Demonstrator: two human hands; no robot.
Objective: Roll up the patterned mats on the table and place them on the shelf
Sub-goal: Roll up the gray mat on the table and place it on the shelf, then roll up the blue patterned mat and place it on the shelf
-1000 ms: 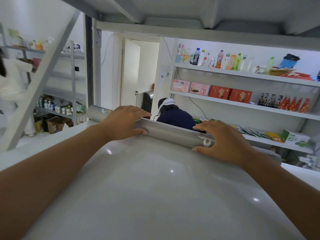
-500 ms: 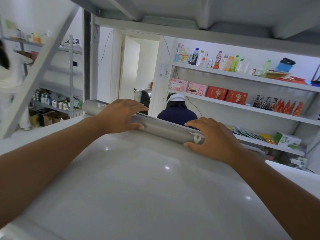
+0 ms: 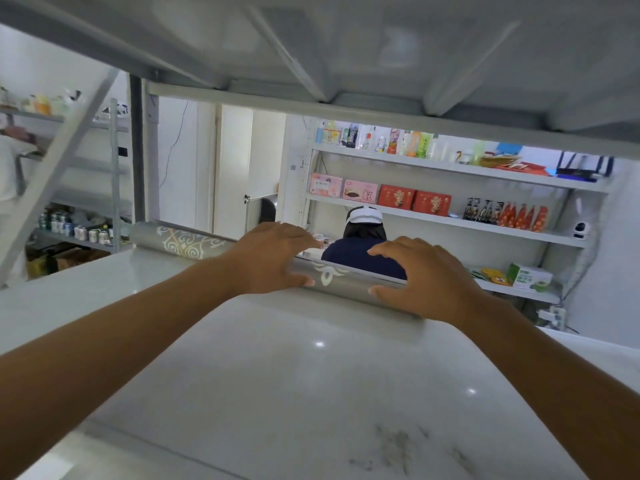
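Observation:
A grey rolled mat (image 3: 180, 242) with a pale ornamental pattern lies across the far edge of the white shelf board (image 3: 311, 375). My left hand (image 3: 273, 258) grips the roll near its middle, fingers arched over the top and thumb on the near side. My right hand (image 3: 429, 275) holds the roll a little further right in the same way, covering that end. A patterned stretch of the roll shows between the two hands.
The underside of the upper shelf board (image 3: 346, 46) hangs low overhead. A grey diagonal brace (image 3: 59, 168) crosses at the left. Beyond the roll a person in a dark top (image 3: 360, 251) faces wall shelves (image 3: 450, 216) stocked with boxes and bottles.
Both hands have slid closer together along the roll, and their fingers have gone from lying flat to arching over it. More of the roll's left end is exposed.

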